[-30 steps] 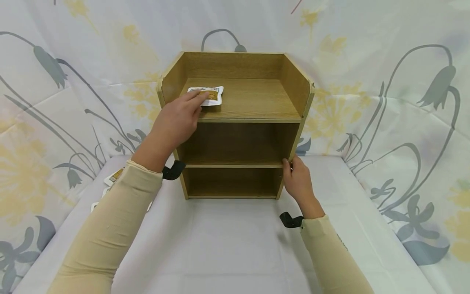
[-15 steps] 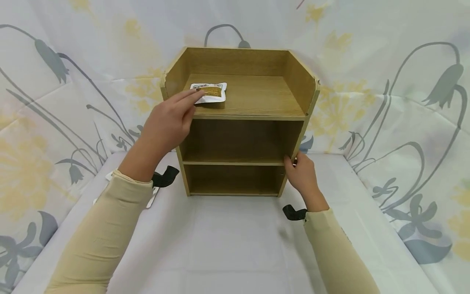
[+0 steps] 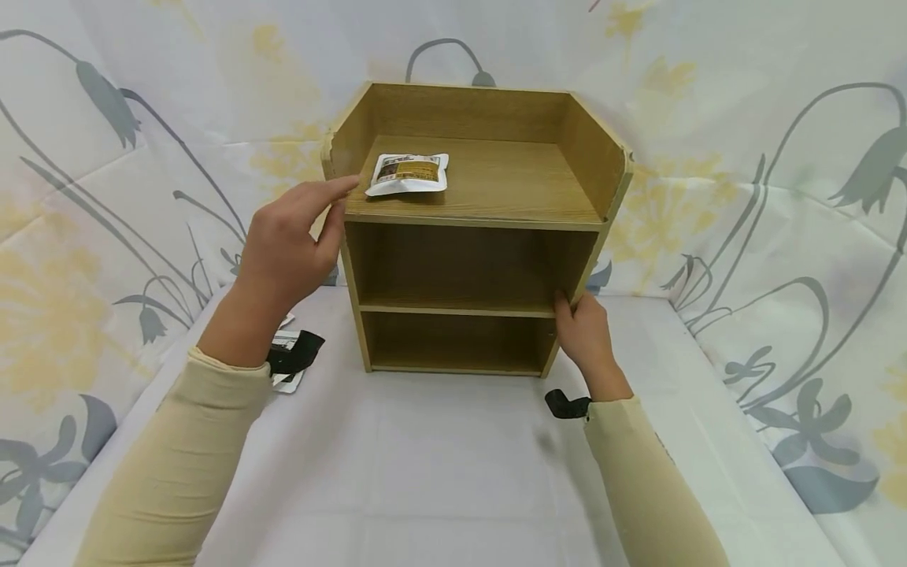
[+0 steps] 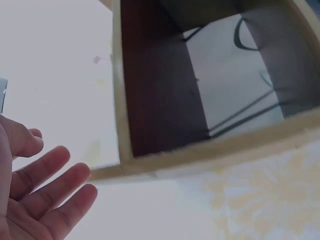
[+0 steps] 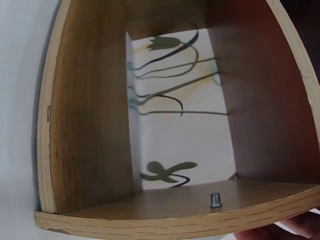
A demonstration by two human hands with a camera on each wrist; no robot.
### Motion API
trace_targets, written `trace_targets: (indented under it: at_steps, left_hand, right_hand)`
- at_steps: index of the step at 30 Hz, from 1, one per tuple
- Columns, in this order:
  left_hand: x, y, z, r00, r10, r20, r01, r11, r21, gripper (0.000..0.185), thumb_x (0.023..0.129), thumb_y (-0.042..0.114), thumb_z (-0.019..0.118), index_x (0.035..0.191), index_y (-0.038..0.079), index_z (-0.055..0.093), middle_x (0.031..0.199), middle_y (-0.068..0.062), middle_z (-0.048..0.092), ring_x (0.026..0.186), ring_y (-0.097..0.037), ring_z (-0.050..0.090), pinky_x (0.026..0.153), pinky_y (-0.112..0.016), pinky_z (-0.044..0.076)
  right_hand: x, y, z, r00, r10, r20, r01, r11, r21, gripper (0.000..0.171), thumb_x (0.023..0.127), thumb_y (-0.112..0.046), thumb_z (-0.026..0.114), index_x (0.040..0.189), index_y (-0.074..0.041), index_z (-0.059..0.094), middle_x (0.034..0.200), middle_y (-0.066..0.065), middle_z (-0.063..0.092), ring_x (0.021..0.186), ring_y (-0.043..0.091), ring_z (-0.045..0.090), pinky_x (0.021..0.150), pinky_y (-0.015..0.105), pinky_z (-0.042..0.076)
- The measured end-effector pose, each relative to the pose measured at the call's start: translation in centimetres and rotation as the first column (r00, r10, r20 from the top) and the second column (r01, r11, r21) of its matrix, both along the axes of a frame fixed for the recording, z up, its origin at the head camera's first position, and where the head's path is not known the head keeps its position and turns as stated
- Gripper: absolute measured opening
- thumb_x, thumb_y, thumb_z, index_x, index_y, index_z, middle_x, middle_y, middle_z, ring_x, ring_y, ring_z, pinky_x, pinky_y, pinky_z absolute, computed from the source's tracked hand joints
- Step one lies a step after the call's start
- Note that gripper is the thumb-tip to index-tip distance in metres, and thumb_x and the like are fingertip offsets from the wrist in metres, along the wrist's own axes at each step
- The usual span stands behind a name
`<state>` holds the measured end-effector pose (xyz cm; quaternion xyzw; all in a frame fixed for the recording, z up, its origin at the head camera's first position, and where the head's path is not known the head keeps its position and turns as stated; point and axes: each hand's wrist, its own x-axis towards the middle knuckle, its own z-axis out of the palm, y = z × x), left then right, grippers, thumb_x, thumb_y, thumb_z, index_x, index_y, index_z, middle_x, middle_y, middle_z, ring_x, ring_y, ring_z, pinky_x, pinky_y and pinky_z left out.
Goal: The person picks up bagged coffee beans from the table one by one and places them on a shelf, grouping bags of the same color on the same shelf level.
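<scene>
Here, a wooden shelf (image 3: 475,228) standing on a white table (image 3: 453,472), backed by a flowered cloth (image 3: 779,197). Three levels: an open top tray and two dark bays below. On the top tray, toward its left, a white and brown packet (image 3: 409,173), lying flat, touched by neither hand.

Left hand (image 3: 286,240) raised just off the shelf's upper left corner, fingers (image 3: 333,191) straight and loosely spread, tips at the corner's edge, holding nothing. Whether the tips actually touch the wood: cannot tell. Same in the left wrist view: left hand (image 4: 35,195) open, palm bare, fingers fanned beside the shelf's pale edge (image 4: 200,155).

Right hand (image 3: 584,335) low at the shelf's right front upright, about level with the middle board, fingers curled round the edge and gripping it. In the right wrist view, only a sliver of fingers (image 5: 280,230) under the board's rim, with a small metal peg (image 5: 215,199) standing on the board and the cloth's pattern showing through the open back.

Behind the left wrist, on the table, more packets (image 3: 286,370), partly hidden by a black strap (image 3: 294,353). Another black strap (image 3: 564,405) at the right wrist. Beige sleeves (image 3: 177,472) on both arms.
</scene>
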<state>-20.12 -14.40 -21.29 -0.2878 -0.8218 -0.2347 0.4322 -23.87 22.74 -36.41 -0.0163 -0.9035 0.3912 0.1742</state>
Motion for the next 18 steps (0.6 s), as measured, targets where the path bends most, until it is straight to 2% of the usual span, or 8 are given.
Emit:
trace_targets:
  at_steps: [4, 12, 18]
  left_hand:
    - [0.0, -0.9, -0.6, 0.999, 0.035, 0.017, -0.035, 0.999, 0.024, 0.030, 0.096, 0.004, 0.052, 0.121, 0.003, 0.066, 0.112, -0.015, 0.071, 0.101, -0.031, 0.066, 0.085, -0.045, 0.053]
    - [-0.1, -2.8, -1.6, 0.994, 0.091, 0.067, -0.093, 0.995, 0.030, 0.031, 0.094, 0.002, 0.052, 0.121, 0.003, 0.066, 0.102, -0.018, 0.071, 0.090, -0.032, 0.065, 0.075, -0.046, 0.051]
    - [-0.2, -3.6, -2.3, 0.983, 0.139, 0.119, -0.142, 0.990, 0.015, 0.032, 0.094, 0.003, 0.052, 0.123, 0.006, 0.066, 0.106, -0.017, 0.071, 0.091, -0.032, 0.066, 0.067, -0.041, 0.046]
  right_hand:
    - [0.0, 0.0, 0.0, 1.000, -0.008, -0.002, 0.008, 1.000, -0.012, 0.052, 0.102, -0.038, 0.037, 0.120, 0.008, 0.055, 0.116, 0.031, 0.060, 0.107, 0.044, 0.060, 0.090, 0.055, 0.049]
    - [-0.1, -0.2, -0.3, 1.000, -0.004, -0.019, 0.004, 1.000, -0.014, 0.052, 0.102, -0.039, 0.037, 0.120, 0.007, 0.055, 0.112, 0.031, 0.061, 0.103, 0.044, 0.062, 0.086, 0.055, 0.051]
    - [-0.3, 0.1, -0.5, 1.000, 0.004, -0.029, -0.004, 1.000, -0.010, 0.053, 0.102, -0.039, 0.036, 0.121, 0.007, 0.054, 0.114, 0.030, 0.061, 0.104, 0.044, 0.061, 0.088, 0.056, 0.050]
